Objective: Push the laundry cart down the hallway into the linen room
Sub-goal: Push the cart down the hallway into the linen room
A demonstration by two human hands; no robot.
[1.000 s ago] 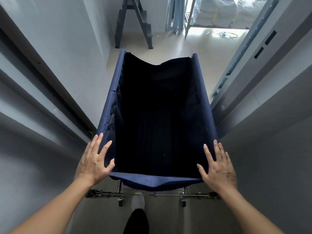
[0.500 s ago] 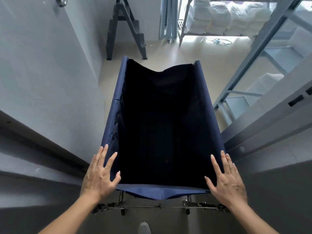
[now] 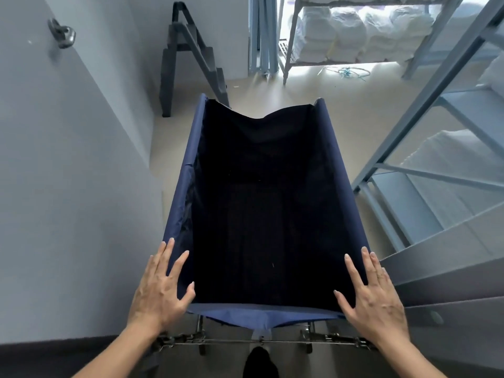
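Note:
A laundry cart (image 3: pixel 345 170) with a dark blue fabric bag on a metal wheeled frame fills the middle of the view; its inside is dark and looks empty. My left hand (image 3: pixel 161 290) lies flat on the cart's near left corner with fingers spread. My right hand (image 3: pixel 373 293) lies flat on the near right corner, fingers spread too. Neither hand wraps around anything. The cart's front half stands on the beige floor of the linen room, past the doorway.
A grey wall (image 3: pixel 68 173) runs close along the left, with a metal fitting (image 3: pixel 62 34) high up. A dark stepladder (image 3: pixel 188 55) leans at the far left. Metal shelving (image 3: pixel 425 148) with folded white linen (image 3: pixel 354 36) stands right and ahead. A door frame (image 3: pixel 447 271) is at my right.
The cart and both hands have moved forward through the doorway. The shelves with linen on the right have come into view, and the left wall's frame has slid behind.

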